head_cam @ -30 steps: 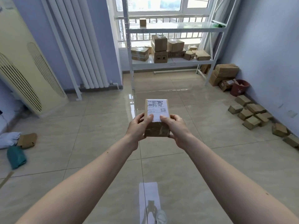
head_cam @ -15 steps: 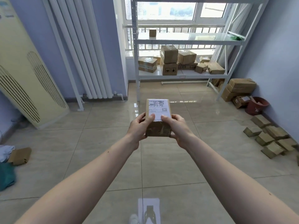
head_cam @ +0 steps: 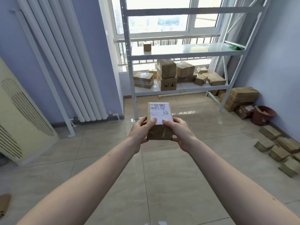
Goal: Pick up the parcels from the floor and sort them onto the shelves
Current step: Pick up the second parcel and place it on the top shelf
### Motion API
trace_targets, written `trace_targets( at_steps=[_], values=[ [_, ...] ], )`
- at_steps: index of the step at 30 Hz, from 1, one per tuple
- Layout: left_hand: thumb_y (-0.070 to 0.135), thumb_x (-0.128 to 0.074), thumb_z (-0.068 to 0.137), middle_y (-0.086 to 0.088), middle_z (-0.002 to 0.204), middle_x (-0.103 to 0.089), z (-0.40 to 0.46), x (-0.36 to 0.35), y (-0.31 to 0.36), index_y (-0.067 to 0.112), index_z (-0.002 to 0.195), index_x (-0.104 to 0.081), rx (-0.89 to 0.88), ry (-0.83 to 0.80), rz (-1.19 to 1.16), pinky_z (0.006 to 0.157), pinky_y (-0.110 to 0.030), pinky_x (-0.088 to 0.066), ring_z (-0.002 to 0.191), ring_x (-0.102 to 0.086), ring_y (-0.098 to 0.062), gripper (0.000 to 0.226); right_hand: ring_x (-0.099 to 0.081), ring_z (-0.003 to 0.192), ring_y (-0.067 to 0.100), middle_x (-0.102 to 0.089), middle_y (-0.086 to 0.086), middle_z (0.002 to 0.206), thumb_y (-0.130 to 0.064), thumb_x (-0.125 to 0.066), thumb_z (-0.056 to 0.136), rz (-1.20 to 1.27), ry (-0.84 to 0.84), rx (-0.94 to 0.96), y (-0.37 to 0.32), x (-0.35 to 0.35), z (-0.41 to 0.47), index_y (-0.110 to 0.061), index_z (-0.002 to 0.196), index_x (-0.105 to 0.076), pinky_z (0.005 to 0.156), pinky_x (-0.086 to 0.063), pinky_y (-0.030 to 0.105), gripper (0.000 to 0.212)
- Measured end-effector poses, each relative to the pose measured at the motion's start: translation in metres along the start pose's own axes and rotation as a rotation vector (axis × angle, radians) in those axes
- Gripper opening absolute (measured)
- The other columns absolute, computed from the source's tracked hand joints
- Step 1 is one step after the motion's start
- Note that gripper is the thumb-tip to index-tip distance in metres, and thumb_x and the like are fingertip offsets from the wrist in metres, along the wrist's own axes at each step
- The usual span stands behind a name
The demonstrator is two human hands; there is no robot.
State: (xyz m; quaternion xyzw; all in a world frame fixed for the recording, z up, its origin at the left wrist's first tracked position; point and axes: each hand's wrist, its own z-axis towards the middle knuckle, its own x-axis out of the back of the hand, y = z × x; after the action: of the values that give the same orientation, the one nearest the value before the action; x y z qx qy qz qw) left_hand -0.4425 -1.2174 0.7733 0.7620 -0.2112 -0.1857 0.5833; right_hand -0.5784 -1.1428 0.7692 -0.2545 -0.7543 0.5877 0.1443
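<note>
Parcel's (head_cam: 159,120) sides behind both hands

A red bucket (head_cam: 262,115) stands by the right wall; a white radiator (head_cam: 65,62) lines the left wall.

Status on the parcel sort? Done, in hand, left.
Done: several parcels sit on the lower shelf, and one small box on the shelf above. In hand: left hand and right hand hold a labelled parcel, short of the rack. Left: loose parcels on the floor by the right wall.
</note>
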Motion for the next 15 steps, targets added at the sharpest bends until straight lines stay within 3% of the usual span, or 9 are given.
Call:
trace_targets(
  at_steps=[4,9,15],
  values=[
    [0.041,-0.068,0.089,0.005,0.119,-0.071,0.073,0.007,0.014,0.035,0.125,-0.063,-0.002,-0.01,0.003,0.095,-0.044,-0.052,0.109,-0.066,-0.013,0.037,-0.072,0.088,0.017,-0.075,0.003,0.112,-0.027,-0.073,0.087,-0.007,0.0,0.007,-0.016,-0.006,0.068,-0.011,0.134,-0.055,0.095,-0.055,0.048,0.053],
    [0.043,-0.07,0.087,0.006,0.122,-0.07,0.166,0.008,0.04,0.035,0.13,-0.061,-0.03,0.001,-0.005,0.096,-0.044,-0.053,0.112,-0.065,-0.013,0.045,-0.073,0.089,0.015,-0.074,0.004,0.115,-0.027,-0.073,0.086,-0.027,-0.049,0.028,-0.048,-0.005,0.16,-0.011,0.134,-0.055,0.075,-0.056,0.034,0.054],
    [0.04,-0.068,0.089,0.002,0.122,-0.068,0.26,0.004,0.085,0.036,0.128,-0.06,-0.074,0.02,-0.015,0.084,-0.037,-0.057,0.113,-0.063,-0.016,0.04,-0.071,0.095,0.016,-0.073,0.002,0.114,-0.026,-0.072,0.088,-0.055,-0.102,0.059,-0.097,-0.006,0.26,-0.014,0.134,-0.054,0.096,-0.055,0.045,0.051]
  ],
)
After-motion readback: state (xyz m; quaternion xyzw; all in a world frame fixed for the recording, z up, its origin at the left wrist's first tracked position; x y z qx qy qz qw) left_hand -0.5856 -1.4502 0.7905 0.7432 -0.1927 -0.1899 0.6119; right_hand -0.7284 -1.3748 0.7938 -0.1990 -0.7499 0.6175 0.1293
